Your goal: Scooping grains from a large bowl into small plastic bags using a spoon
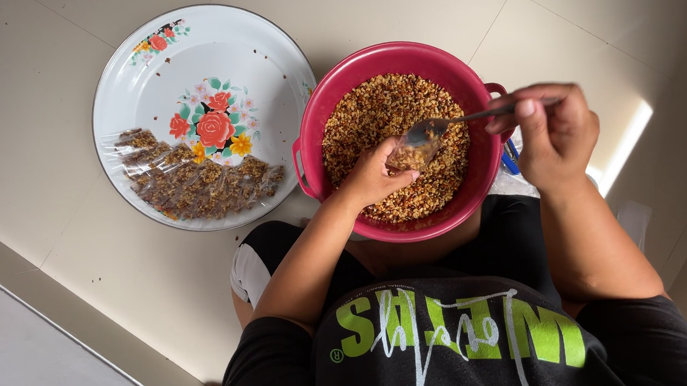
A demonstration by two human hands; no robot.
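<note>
A pink plastic basin [318,107] full of brown crumbly mix sits on the floor in front of me. Over it my left hand [372,177] holds a small clear plastic bag [409,155], partly filled with the mix. My right hand [553,131] grips the handle of a metal spoon [435,128], whose bowl rests at the mouth of the bag with mix on it.
To the left lies a round white tray [135,94] with a flower print, bearing several filled clear packets [192,182] along its near side. A blue object [511,159] peeks out beside the basin on the right. The floor is pale tile with scattered crumbs.
</note>
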